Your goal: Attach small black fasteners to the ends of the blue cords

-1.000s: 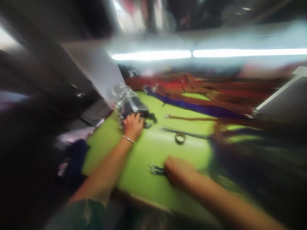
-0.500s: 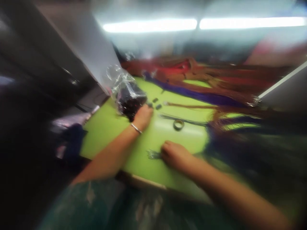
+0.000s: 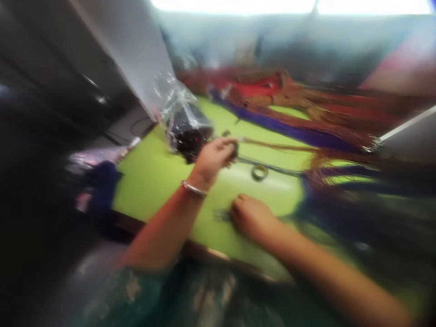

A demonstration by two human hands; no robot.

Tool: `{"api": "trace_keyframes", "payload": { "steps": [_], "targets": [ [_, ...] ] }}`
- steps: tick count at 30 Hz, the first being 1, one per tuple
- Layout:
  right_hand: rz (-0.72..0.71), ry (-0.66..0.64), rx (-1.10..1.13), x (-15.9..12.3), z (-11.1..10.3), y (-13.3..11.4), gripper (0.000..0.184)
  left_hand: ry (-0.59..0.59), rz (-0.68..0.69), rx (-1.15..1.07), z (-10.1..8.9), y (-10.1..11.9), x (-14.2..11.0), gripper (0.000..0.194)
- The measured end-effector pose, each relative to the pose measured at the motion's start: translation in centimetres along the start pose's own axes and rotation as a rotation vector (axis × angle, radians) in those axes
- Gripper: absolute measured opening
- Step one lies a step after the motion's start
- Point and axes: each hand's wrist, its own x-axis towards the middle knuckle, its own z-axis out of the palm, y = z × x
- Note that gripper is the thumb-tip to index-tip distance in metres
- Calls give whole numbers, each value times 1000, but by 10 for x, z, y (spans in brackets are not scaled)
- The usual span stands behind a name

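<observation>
My left hand [image 3: 214, 159], with a silver bangle at the wrist, is raised over the work surface. Its thumb and fingers are closed on a small dark connector housing [image 3: 234, 151], partly hidden and blurred. My right hand [image 3: 254, 218] rests lower down, closed around a bundle of thin wires [image 3: 222, 214] whose pale ends stick out to its left. Left of my left hand, an open clear plastic bag [image 3: 185, 120] holds many small dark pieces. A roll of tape [image 3: 260, 172] lies between and beyond my hands.
Bundles of purple wires [image 3: 282, 130] and brown-red wires [image 3: 306, 109] lie across the back of the green table [image 3: 139, 181]. Dark blue wires [image 3: 334, 204] spread on the right. A pale panel [image 3: 132, 59] stands at the left, with a plastic-wrapped item [image 3: 95, 152] beside the table.
My left hand has moved right, away from the bag's mouth, with a small dark connector housing in its fingers. My right hand keeps its hold on the wires. The view has tilted down slightly.
</observation>
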Motion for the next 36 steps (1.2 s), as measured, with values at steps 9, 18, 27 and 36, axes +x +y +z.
{"api": "trace_keyframes", "payload": {
  "steps": [9, 18, 27, 36],
  "targets": [
    [12, 10, -8, 1, 2, 12, 19, 43, -317, -232, -4, -29, -5, 17],
    [-20, -9, 12, -1, -1, 10, 16, 34, -281, -210, -10, -28, 1, 20],
    [153, -20, -59, 13, -1, 10, 16, 37, -285, -162, -10, -29, 2, 23],
    [321, 327, 620, 19, -21, 55, 8, -94, -373, -163, -14, -34, 0, 29]
  ]
}}
